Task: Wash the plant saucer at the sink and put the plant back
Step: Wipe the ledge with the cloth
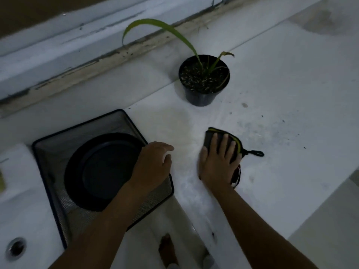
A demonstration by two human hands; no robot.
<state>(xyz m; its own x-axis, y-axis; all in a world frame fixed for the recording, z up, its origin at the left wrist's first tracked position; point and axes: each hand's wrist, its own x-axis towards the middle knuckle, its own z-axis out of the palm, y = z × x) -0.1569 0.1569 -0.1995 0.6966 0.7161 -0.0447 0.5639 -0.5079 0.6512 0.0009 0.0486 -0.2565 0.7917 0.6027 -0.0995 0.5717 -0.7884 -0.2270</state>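
The black plant saucer lies in a dark mesh basket at the sink's edge. My left hand rests over the basket's right rim beside the saucer, fingers loosely curled, holding nothing that I can see. My right hand presses flat on a folded black cloth with a yellow edge on the white counter. The plant, a black pot with soil and a few long green leaves, stands upright on the counter farther back, apart from both hands.
The white sink with its drain lies at lower left. A stained wall ledge runs along the back. The counter's front edge drops off at right. Soil specks dot the counter near the cloth. A bare foot shows below.
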